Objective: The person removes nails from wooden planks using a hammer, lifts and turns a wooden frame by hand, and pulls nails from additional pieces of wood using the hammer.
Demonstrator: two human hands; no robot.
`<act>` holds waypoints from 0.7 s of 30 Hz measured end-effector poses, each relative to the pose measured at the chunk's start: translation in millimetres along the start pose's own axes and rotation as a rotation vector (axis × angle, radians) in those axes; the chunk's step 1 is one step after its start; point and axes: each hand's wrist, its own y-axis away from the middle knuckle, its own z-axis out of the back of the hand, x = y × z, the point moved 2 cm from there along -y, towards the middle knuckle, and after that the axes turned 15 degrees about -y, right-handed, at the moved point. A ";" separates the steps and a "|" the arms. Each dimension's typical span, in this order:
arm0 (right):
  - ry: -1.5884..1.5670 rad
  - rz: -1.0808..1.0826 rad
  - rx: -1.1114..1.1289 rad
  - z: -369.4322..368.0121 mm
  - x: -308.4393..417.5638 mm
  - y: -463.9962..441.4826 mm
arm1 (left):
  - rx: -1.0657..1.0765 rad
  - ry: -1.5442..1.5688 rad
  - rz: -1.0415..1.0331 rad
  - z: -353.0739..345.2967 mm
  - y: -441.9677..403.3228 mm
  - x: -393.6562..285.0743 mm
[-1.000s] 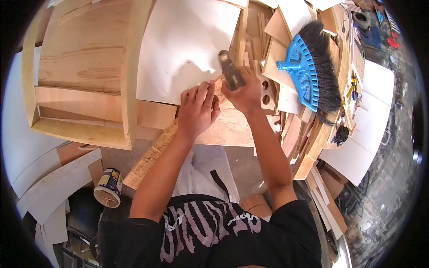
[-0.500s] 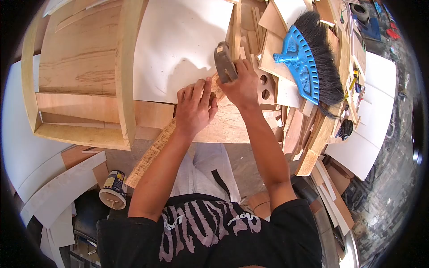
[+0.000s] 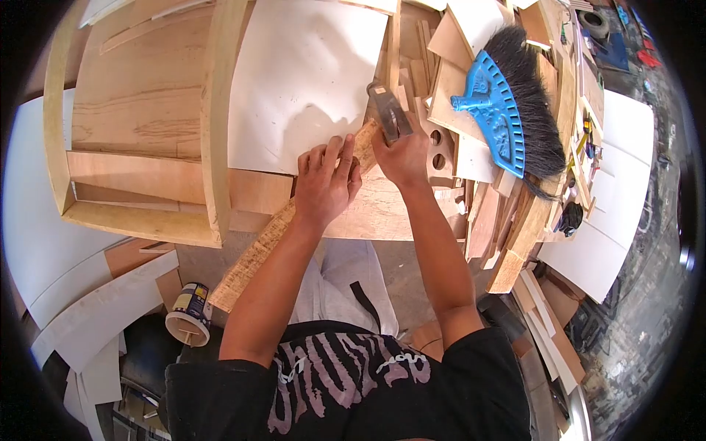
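In the head view my left hand (image 3: 323, 180) presses down on a long, rough-faced wooden strip (image 3: 257, 257). Its fingers curl over the strip's upper part, and what lies under them is hidden. The strip slants from the bench top past the near edge, below my left forearm. Just right of the strip's far end, my right hand (image 3: 403, 158) is closed around a dark tool that looks like a hammer (image 3: 390, 110). Its worn head shows above my fingers, while the handle is hidden. A white panel (image 3: 305, 81) lies beyond my left hand.
A wooden frame (image 3: 215, 125) stands at left. A blue brush head (image 3: 496, 110) with black bristles lies on wood offcuts (image 3: 450, 88) at right. Below the bench are a paint tub (image 3: 189, 312) and curved boards (image 3: 110, 309). White panels (image 3: 610, 191) lie farther right.
The hammer and my right hand have tilted and shifted slightly right, baring more of the strip's far end. My left hand stays on the strip. The whole view has shifted a little.
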 end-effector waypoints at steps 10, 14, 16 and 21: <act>-0.265 -0.287 -0.146 65.8 27.5 69.3 | 0.105 -0.023 -0.032 4.1 -1.0 -4.5; -0.269 -0.396 -0.071 64.8 37.4 71.1 | 0.111 -0.037 -0.025 0.7 -0.7 -3.8; -0.240 -0.406 0.026 65.4 52.3 63.4 | 0.107 -0.026 -0.009 1.9 -3.7 -5.4; -0.192 -0.256 0.074 51.7 52.8 42.7 | 0.119 -0.053 -0.014 0.6 -1.2 -7.3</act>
